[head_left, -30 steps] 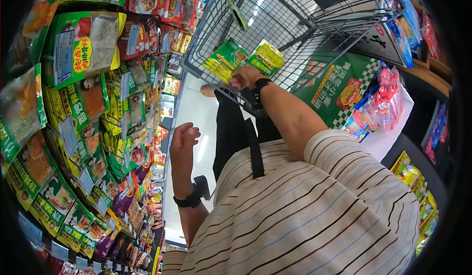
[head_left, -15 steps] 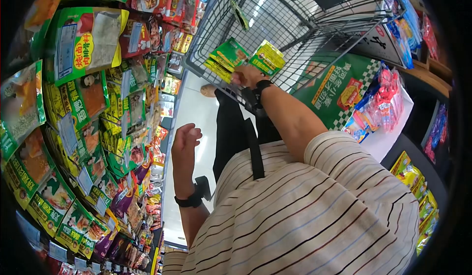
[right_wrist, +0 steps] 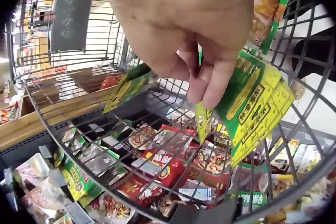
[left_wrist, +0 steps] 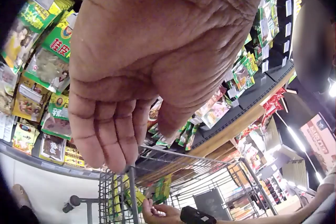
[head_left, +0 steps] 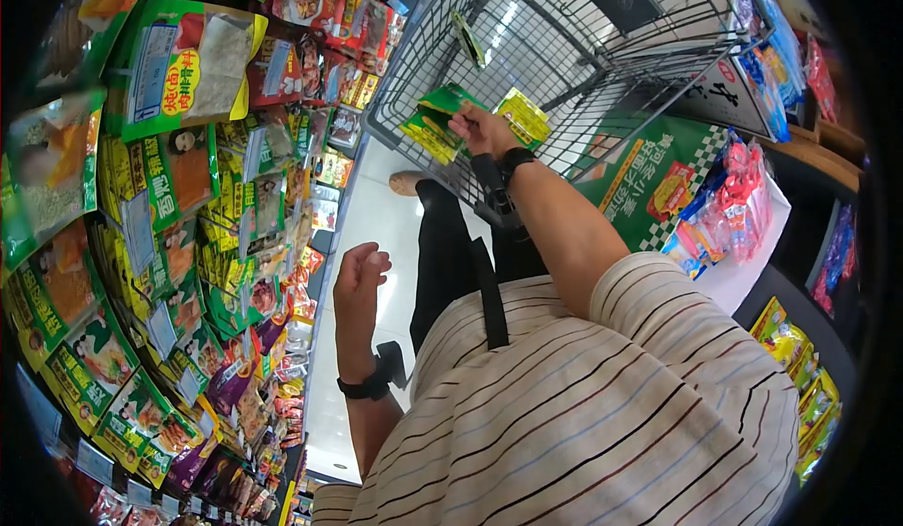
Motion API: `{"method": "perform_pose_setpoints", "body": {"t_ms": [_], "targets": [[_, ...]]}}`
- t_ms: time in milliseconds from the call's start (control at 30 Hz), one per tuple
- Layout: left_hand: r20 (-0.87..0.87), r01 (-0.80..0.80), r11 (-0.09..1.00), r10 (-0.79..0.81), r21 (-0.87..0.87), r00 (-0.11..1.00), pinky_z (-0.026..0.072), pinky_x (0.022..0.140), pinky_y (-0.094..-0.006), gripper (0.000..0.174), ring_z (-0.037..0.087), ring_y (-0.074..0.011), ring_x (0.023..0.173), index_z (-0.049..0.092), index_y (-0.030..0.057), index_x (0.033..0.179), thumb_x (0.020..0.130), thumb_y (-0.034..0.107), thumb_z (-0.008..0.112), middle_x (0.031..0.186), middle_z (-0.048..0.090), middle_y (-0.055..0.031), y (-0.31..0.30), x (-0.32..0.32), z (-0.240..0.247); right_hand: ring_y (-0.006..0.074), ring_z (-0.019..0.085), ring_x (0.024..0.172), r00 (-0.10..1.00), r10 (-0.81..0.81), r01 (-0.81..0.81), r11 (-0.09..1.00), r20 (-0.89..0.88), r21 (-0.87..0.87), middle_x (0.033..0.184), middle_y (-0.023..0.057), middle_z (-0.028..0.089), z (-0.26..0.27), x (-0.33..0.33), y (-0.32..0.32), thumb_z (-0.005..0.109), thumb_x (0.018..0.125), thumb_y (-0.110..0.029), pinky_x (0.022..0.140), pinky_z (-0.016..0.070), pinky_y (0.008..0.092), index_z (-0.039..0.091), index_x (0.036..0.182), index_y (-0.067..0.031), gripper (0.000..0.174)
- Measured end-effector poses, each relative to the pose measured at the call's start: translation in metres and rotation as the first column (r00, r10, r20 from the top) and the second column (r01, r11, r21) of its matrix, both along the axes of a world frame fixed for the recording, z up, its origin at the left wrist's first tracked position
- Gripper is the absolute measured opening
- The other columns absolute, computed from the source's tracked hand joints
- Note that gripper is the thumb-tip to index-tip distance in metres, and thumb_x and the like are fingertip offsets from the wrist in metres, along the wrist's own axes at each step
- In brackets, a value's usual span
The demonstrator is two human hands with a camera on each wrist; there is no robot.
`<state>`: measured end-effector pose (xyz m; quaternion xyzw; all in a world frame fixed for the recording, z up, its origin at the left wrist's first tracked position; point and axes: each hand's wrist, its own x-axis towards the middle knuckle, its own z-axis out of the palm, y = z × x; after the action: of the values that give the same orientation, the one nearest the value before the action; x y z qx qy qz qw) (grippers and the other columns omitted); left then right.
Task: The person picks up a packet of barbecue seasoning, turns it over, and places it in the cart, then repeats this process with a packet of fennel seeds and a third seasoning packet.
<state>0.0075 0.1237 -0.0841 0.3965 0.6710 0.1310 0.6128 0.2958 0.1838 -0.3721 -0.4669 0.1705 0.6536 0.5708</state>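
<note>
My right hand [head_left: 484, 133] [right_wrist: 184, 29] is inside the wire cart, its thumb and fingers pinching green-and-yellow packets [head_left: 435, 133] [right_wrist: 257, 100] by an edge. In the right wrist view the packets hang tilted below the fingers, and part of them is hidden by the hand. Another yellow-and-green packet [head_left: 522, 120] [right_wrist: 128, 90] is beside this hand in the cart. A thin green packet [head_left: 468, 39] stands near the cart's far side. My left hand [head_left: 359, 286] [left_wrist: 149, 56] is raised outside the cart, fingers loosely bent, holding nothing.
Shelves of hanging seasoning packets [head_left: 179, 70] [left_wrist: 50, 61] line the left side. The wire cart's rim [head_left: 400, 157] runs in front of the body. A green printed board [head_left: 640, 183] and a display of pink-wrapped goods [head_left: 738, 192] are to the right.
My right hand has shifted up and slightly right, and the packets in it have tilted and bent. The left hand keeps its pose. The head view has shifted slightly.
</note>
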Motion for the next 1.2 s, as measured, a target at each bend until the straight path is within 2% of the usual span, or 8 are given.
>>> {"method": "perform_pose_setpoints", "body": {"t_ms": [200, 400, 500, 567, 633, 867, 1067, 1200], "targets": [[0.042, -0.021, 0.999, 0.019, 0.047, 0.999, 0.0505, 0.087, -0.0318, 0.036, 0.066, -0.0184, 0.1, 0.058, -0.0018, 0.124, 0.101, 0.026, 0.057, 0.106, 0.069, -0.0122, -0.002, 0.003, 0.001, 0.024, 0.064, 0.094, 0.986, 0.159, -0.163, 0.982, 0.055, 0.095, 0.099, 0.0143, 0.06, 0.051, 0.025, 0.007, 0.053, 0.097, -0.004, 0.095, 0.0574, 0.0315, 0.056, 0.11, 0.0092, 0.019], [0.048, 0.029, 0.98, -0.039, 0.196, 0.998, 0.0502, 0.092, -0.0336, 0.046, 0.062, -0.0223, 0.111, 0.049, -0.0014, 0.135, 0.098, 0.023, 0.061, 0.119, 0.064, -0.0144, 0.005, 0.015, -0.007, 0.0215, 0.064, 0.094, 0.937, 0.332, -0.349, 0.897, 0.109, 0.27, 0.1, 0.0128, 0.062, 0.195, 0.037, 0.001, 0.054, 0.097, -0.004, 0.096, 0.056, 0.0325, 0.058, 0.107, 0.0115, 0.019], [0.037, 0.055, 0.894, -0.08, 0.444, 0.996, 0.047, 0.099, -0.037, 0.063, 0.056, -0.0247, 0.123, 0.04, 0.0016, 0.145, 0.092, 0.02, 0.069, 0.135, 0.055, -0.0163, 0.01, 0.024, -0.036, 0.0193, 0.064, 0.095, 0.855, 0.491, -0.509, 0.726, 0.17, 0.463, 0.098, 0.009, 0.06, 0.238, 0.044, -0.011, 0.058, 0.098, -0.012, 0.097, 0.0532, 0.0349, 0.06, 0.11, 0.0082, 0.023], [-0.191, 0.229, 0.771, -0.141, 0.594, 0.971, 0.0426, 0.106, -0.0402, 0.076, 0.049, -0.0267, 0.131, 0.034, 0.0049, 0.151, 0.088, 0.019, 0.074, 0.146, 0.046, -0.0159, 0.017, 0.033, -0.048, 0.0208, 0.064, 0.097, 0.809, 0.556, -0.557, 0.619, 0.192, 0.554, 0.101, 0.0085, 0.059, 0.255, 0.046, -0.017, 0.062, 0.096, -0.015, 0.1, 0.0517, 0.0379, 0.059, 0.114, 0.0076, 0.03], [-0.165, 0.215, 0.755, -0.142, 0.619, 0.976, 0.0412, 0.107, -0.0411, 0.076, 0.048, -0.0266, 0.133, 0.036, 0.0063, 0.151, 0.087, 0.021, 0.075, 0.149, 0.044, -0.014, 0.024, 0.048, -0.027, 0.0239, 0.064, 0.104, 0.79, 0.534, -0.613, 0.675, 0.301, 0.411, 0.105, 0.0127, 0.06, 0.307, 0.039, -0.028, 0.063, 0.092, -0.009, 0.102, 0.0534, 0.0436, 0.057, 0.123, 0.0103, 0.037], [0.037, 0.058, 0.666, -0.127, 0.744, 0.991, 0.0433, 0.105, -0.0372, 0.029, 0.052, -0.0225, 0.128, 0.061, 0.0055, 0.124, 0.097, 0.014, 0.063, 0.139, 0.053, -0.0119, 0.013, 0.059, 0.01, 0.0237, 0.069, 0.098, 0.744, 0.605, -0.644, 0.536, 0.284, 0.546, 0.106, 0.0136, 0.065, 0.382, 0.044, -0.042, 0.061, 0.095, -0.01, 0.094, 0.0578, 0.0377, 0.06, 0.12, 0.0108, 0.032], [0.319, -0.201, 0.817, 0.023, 0.541, 0.948, 0.0437, 0.096, -0.03, 0.023, 0.058, -0.0146, 0.109, 0.063, 0.005, 0.113, 0.1, 0.024, 0.059, 0.116, 0.066, -0.0082, -0.017, 0.075, 0.033, 0.0251, 0.07, 0.094, 0.722, 0.585, -0.682, 0.512, 0.369, 0.522, 0.106, 0.0112, 0.066, 0.396, 0.042, -0.049, 0.06, 0.094, -0.009, 0.092, 0.0581, 0.0398, 0.062, 0.114, 0.006, 0.025], [0.175, -0.292, 0.679, 0.237, 0.673, 0.956, 0.045, 0.084, -0.0287, 0.025, 0.056, -0.0105, 0.094, 0.059, 0.0044, 0.102, 0.102, 0.029, 0.055, 0.1, 0.066, -0.0028, -0.018, 0.061, 0.06, 0.0225, 0.067, 0.097, 0.711, 0.506, -0.7, 0.439, 0.488, 0.564, 0.109, 0.0103, 0.065, 0.392, 0.055, -0.044, 0.061, 0.095, -0.012, 0.086, 0.056, 0.0368, 0.062, 0.118, 0.0002, 0.026]]}}
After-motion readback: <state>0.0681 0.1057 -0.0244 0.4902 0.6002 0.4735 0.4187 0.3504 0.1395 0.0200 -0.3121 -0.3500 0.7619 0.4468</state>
